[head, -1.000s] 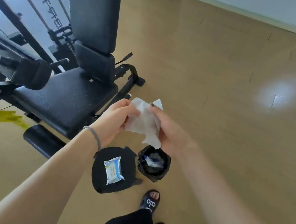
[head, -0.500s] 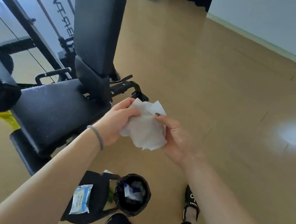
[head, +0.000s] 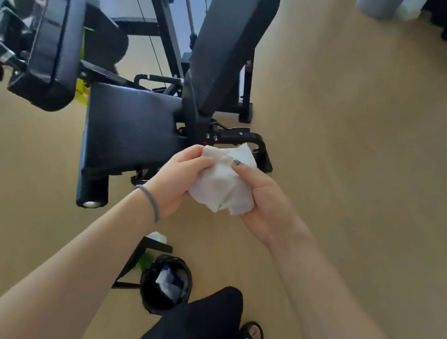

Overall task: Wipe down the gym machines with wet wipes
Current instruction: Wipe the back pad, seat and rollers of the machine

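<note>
A white wet wipe [head: 224, 184] is bunched between both hands in front of me. My left hand [head: 177, 180] grips its left side with curled fingers. My right hand [head: 265, 201] cups its right side, thumb pressed on top. Just beyond the hands stands a black gym machine with a flat seat pad [head: 127, 128] and an upright back pad [head: 230, 39]. A padded roller arm [head: 52, 48] hangs at the left.
A small black bin [head: 165, 288] with used wipes inside stands on the wood floor by my legs, next to a black bag [head: 141, 261] half hidden by my left forearm. My sandalled foot [head: 249, 338] is at the bottom. Open floor stretches to the right.
My view has swung down and closer to the machine, so the seat now lies just past my hands. Both hands have kept hold of the wipe and bunched it tighter.
</note>
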Tool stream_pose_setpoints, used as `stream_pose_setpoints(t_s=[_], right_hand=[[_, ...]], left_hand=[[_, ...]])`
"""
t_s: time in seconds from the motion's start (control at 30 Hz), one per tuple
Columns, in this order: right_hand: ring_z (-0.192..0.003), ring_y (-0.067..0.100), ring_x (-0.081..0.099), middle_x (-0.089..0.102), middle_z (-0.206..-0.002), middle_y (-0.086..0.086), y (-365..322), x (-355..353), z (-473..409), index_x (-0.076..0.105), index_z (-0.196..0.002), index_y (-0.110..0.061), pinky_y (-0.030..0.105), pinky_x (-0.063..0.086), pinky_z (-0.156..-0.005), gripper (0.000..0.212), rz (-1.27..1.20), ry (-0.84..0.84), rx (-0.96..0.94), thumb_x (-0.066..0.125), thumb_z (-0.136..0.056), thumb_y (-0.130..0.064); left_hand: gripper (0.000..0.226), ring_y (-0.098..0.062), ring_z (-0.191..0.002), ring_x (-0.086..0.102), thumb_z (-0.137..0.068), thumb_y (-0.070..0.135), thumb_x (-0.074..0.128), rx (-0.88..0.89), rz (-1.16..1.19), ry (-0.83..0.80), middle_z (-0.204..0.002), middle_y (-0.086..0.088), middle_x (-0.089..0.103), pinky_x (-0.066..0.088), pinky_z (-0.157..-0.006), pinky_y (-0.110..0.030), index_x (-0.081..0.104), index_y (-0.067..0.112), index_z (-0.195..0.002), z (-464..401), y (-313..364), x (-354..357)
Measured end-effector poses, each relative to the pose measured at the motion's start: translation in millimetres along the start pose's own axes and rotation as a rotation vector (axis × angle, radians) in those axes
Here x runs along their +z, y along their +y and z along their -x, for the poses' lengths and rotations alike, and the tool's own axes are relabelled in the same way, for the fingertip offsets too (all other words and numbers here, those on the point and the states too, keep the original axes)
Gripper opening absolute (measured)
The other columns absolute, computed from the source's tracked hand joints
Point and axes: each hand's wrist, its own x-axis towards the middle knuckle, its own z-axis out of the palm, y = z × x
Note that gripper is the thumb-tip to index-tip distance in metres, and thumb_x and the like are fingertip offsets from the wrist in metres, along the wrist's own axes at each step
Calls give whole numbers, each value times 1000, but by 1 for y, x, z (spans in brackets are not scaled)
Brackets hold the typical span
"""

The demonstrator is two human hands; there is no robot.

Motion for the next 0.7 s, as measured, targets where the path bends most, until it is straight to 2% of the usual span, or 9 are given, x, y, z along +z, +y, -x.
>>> stream_pose_setpoints(t_s=[0.07, 0.13, 0.2, 0.27, 0.37, 0.43, 0.5, 0.6, 0.7], right_hand=[[-122, 37, 61, 63, -133, 22, -12, 2, -21, 57, -138, -5, 50, 47, -100, 43, 36, -44, 25, 55, -104, -31], [-124, 40, 60, 63, -134, 22, -24, 4, -41, 56, -139, -5, 54, 44, -103, 45, 55, -75, 41, 54, -104, -34], [-122, 37, 62, 64, -133, 19, -37, 5, -61, 55, -140, -7, 51, 50, -100, 45, 86, -99, 45, 52, -105, -36], [-114, 31, 66, 67, -127, 16, -54, 0, -84, 57, -139, -10, 42, 56, -88, 46, 119, -106, 38, 50, -105, -40], [-106, 24, 64, 65, -120, 11, -82, 4, -122, 53, -144, -17, 32, 54, -83, 49, 127, -122, 47, 50, -104, -45], [-110, 18, 65, 66, -123, 3, -100, 17, -146, 50, -147, -21, 29, 54, -86, 48, 80, -136, 106, 46, -105, -46], [-121, 20, 64, 67, -132, 5, -115, 34, -168, 51, -145, -20, 33, 53, -95, 49, 54, -162, 167, 45, -104, -47], [-120, 22, 65, 69, -128, 4, -126, 59, -200, 53, -140, -22, 39, 51, -104, 47, 86, -212, 243, 48, -102, -50], [-122, 25, 64, 67, -133, 7, -135, 80, -238, 47, -147, -20, 44, 46, -110, 56, 70, -256, 342, 52, -100, -50]], left_hand=[[21, -25, -100, 69, -101, 23, 54, 0, 27, 66, -112, -9, 72, 60, -80, -40, 67, 16, -116, -11, 4, -7], [23, -19, -89, 68, -103, 24, 51, -2, 52, 121, -105, -9, 69, 57, -69, -32, 66, 14, -117, -26, 8, -16], [24, -15, -77, 65, -103, 24, 51, -9, 105, 189, -95, -9, 67, 56, -64, -27, 66, 13, -118, -48, 13, -27], [23, -16, -73, 63, -102, 23, 52, -12, 157, 273, -91, -9, 66, 56, -66, -27, 66, 11, -116, -77, 22, -39], [22, -14, -72, 62, -103, 20, 49, -23, 211, 385, -88, -6, 65, 55, -68, -27, 65, 10, -113, -113, 38, -59], [22, -14, -74, 64, -103, 21, 48, -15, 229, 438, -89, -6, 67, 56, -70, -27, 65, 11, -112, -129, 49, -74], [22, -15, -78, 66, -104, 22, 47, -15, 229, 511, -91, -6, 68, 57, -73, -29, 66, 12, -111, -140, 61, -88], [24, -17, -82, 66, -104, 24, 45, -47, 256, 642, -93, -6, 69, 58, -76, -31, 66, 13, -108, -155, 76, -105], [23, -19, -86, 67, -104, 25, 46, -37, 284, 753, -94, -7, 69, 58, -80, -33, 65, 14, -108, -174, 90, -117]])
